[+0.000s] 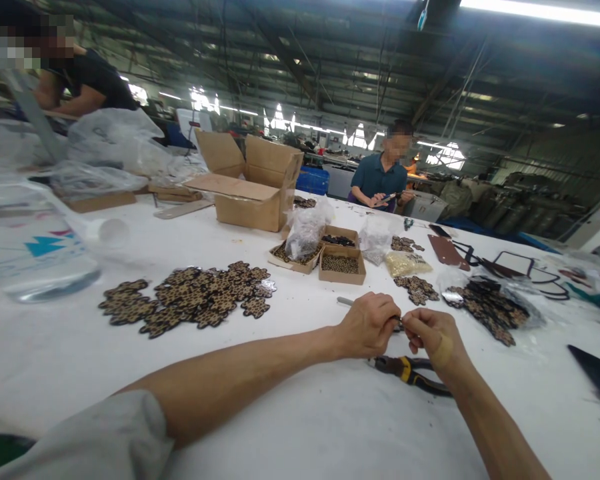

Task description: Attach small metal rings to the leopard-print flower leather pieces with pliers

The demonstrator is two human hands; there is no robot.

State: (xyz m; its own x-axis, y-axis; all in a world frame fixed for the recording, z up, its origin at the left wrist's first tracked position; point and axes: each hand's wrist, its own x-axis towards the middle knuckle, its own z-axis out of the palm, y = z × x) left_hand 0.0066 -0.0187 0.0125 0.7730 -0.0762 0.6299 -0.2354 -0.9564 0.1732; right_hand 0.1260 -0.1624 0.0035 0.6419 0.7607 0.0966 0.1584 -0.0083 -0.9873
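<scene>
My left hand [369, 325] is closed above the white table [290, 407], its fingertips pinched at a small dark piece that I cannot make out. Close against it, my right hand [437, 337] pinches at the same spot with thumb and finger; a tan plaster shows near its wrist. Just below both hands lie pliers [405, 369] with black and yellow handles, partly behind my right wrist. A thin grey rod [345, 301] sticks out behind my left hand; whether it is held or lies on the table is hidden. Leopard-print flower-shaped patches [195, 297] are heaped to the left.
Small cardboard trays of metal studs [341, 265] stand ahead, beside plastic bags [375, 237]. An open carton [255, 193] is behind them. A large clear jug [35, 240] stands left. More patches [485, 307] and a phone [597, 377] lie right. A co-worker [380, 177] works across the table.
</scene>
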